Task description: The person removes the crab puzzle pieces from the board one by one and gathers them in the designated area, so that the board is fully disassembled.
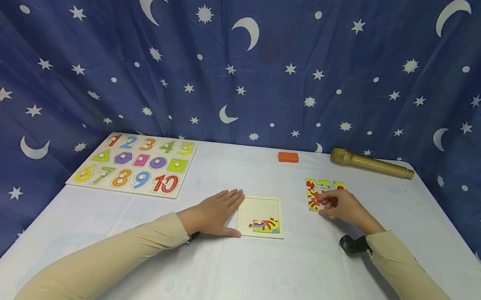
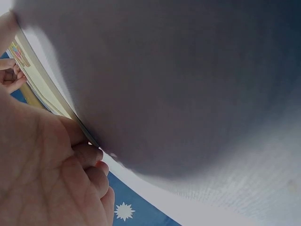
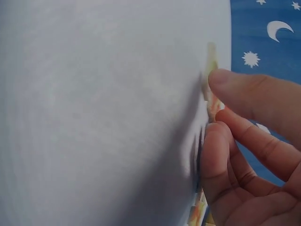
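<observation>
A square wooden puzzle board (image 1: 260,205) lies on the white table, with a colourful puzzle piece (image 1: 264,225) in its lower part. Flat on the table, my left hand (image 1: 214,213) touches the board's left edge, fingers stretched forward and thumb at the near corner. The left wrist view shows the palm (image 2: 42,165) and the board's edge (image 2: 56,101). To the right, several red and yellow puzzle pieces (image 1: 312,190) lie close together. Over them, my right hand (image 1: 343,208) pinches a piece (image 3: 214,101) between thumb and finger. The hand partly hides the pieces.
At the back left lies a number and shape peg board (image 1: 135,161). Towards the far edge are an orange block (image 1: 288,157) and a gold microphone (image 1: 371,163). Behind the table hangs a blue curtain (image 1: 264,84) with moons and stars.
</observation>
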{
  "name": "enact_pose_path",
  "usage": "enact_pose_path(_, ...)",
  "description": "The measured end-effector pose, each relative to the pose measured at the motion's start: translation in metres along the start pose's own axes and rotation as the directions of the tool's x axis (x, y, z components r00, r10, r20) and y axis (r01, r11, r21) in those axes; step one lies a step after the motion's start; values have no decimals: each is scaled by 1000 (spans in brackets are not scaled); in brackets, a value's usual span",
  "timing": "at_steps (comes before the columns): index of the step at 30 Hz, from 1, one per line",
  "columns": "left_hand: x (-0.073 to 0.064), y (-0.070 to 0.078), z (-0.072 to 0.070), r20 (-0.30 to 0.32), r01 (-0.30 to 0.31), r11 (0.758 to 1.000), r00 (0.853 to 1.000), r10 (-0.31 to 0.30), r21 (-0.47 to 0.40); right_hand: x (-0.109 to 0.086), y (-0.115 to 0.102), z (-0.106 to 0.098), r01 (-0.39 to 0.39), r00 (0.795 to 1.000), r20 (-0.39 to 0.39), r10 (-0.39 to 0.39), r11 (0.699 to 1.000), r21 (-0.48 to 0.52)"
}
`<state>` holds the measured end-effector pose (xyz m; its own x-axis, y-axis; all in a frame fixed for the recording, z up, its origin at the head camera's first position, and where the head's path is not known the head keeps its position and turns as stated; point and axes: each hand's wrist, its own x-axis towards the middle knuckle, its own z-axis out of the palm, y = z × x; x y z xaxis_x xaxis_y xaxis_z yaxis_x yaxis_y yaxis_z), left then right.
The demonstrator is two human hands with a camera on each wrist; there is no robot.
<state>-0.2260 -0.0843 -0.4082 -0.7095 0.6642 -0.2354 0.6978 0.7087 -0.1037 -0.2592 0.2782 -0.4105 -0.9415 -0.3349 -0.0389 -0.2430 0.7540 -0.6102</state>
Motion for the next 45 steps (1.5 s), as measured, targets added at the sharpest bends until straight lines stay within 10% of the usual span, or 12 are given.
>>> enact_pose_path(17, -2, 0, -3, -5, 1, 1000, 1000, -1, -10, 0, -43, 16, 127, 987, 82, -141, 980, 153)
enact_pose_path(30, -1, 0, -2, -6, 6, 1000, 1000, -6, -12, 12, -87, 52, 236, 926, 236, -293, 941, 244)
enact_pose_path(45, -2, 2, -3, -11, 4, 1000, 1000, -4, -20, 18, -103, 74, 275, 909, 292, -298, 954, 118)
